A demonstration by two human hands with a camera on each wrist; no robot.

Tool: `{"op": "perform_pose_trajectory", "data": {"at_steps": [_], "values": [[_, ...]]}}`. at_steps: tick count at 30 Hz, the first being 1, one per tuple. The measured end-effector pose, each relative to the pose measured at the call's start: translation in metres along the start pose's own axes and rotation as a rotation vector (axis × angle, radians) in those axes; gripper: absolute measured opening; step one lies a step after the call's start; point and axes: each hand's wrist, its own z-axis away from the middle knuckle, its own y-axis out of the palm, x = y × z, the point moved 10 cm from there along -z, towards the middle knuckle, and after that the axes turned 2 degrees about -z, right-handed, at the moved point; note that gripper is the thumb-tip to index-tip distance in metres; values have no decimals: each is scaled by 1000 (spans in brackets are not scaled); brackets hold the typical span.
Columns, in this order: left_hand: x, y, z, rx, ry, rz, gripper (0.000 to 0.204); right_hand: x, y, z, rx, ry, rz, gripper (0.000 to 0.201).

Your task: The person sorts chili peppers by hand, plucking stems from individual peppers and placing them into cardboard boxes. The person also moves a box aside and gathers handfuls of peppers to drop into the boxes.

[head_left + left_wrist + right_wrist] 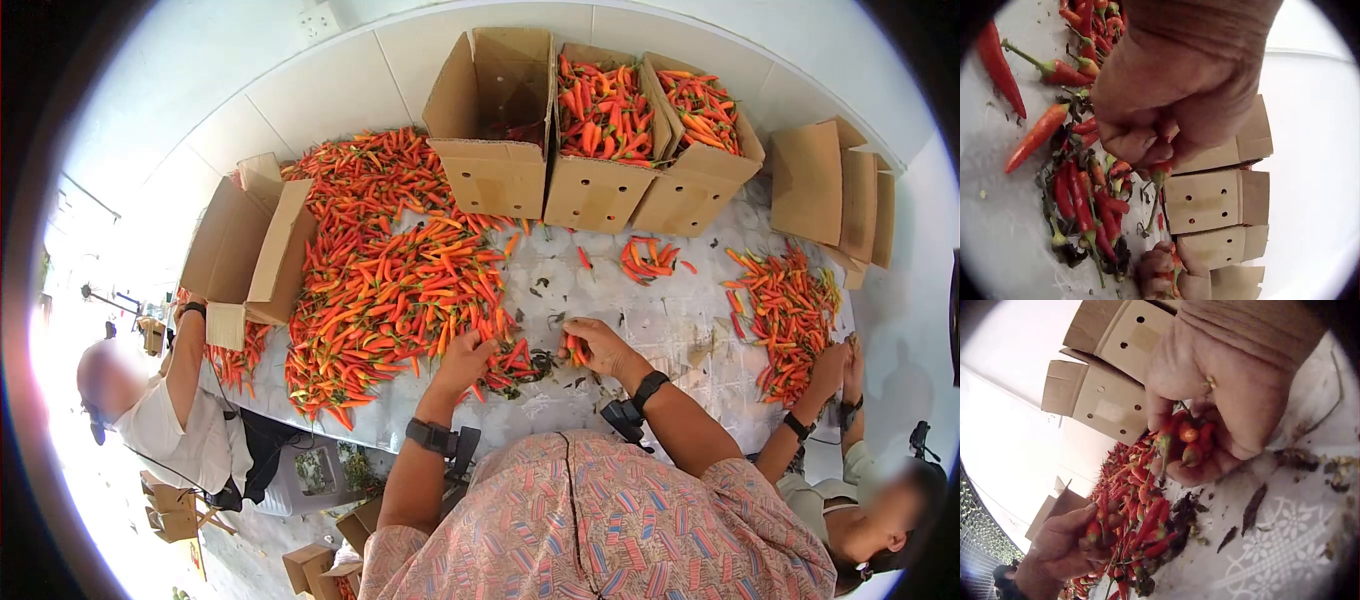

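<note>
My left hand (463, 362) is at the near edge of a large chili heap (390, 290), its fingers curled round a red chili pepper (1161, 167) whose green stem sticks out below. In the right wrist view, red chili shows between those fingers too. My right hand (600, 348) holds a small bunch of red chili peppers (1186, 439) in its curled fingers, stem ends showing. Between the hands lies a small group of red chilies (1088, 200) mixed with dark, withered bits (1185, 519) on the patterned white tablecloth (1272, 544).
Along the back stand an open box (495, 165) and two cardboard boxes (605, 190) full of chilies. More cartons stand at left (245, 250) and right (825, 190). Another chili pile (785, 320) lies at right. A person works at each end of the table.
</note>
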Motion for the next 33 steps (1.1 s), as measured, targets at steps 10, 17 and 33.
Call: {"op": "perform_pose_trajectory", "data": {"at_steps": [10, 17, 33], "values": [[-28, 27, -4, -69, 313, -866, 30, 2, 6, 5, 14, 17, 10, 19], [-28, 41, -11, -100, 299, -1062, 26, -3, 2, 5, -1, 57, 27, 16], [-38, 73, -14, 147, 211, -260, 21, 4, 14, 12, -22, 57, 326, 14]]}}
